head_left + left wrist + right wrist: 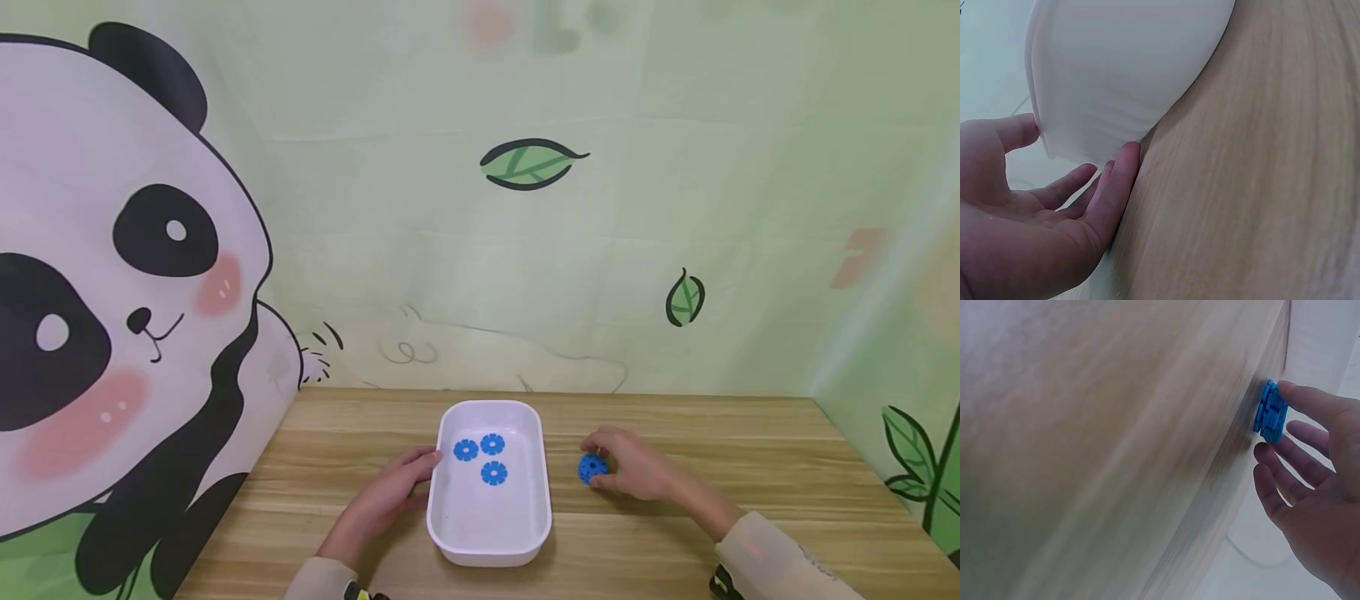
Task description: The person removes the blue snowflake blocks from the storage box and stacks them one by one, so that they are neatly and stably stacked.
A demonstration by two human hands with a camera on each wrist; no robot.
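In the head view a white rectangular tray (487, 525) stands on the table with three blue snowflake discs (493, 473) lying flat inside, toward its far half. My left hand (390, 492) holds the tray's left side. In the left wrist view its thumb is at the rim of the tray (1104, 69), while the fingers (1119, 172) touch the outer wall lower down. To the right of the tray, my right hand (633, 467) pinches a small stack of blue snowflake discs (591, 469). The right wrist view shows this stack (1270, 412) at the tabletop, between thumb and fingers.
The wood-grain table (675, 542) ends at the back against a pale green printed backdrop (420, 250). A large panda (150, 325) is printed at the left. Dark bands (723, 583) show at the wrists below light sleeves.
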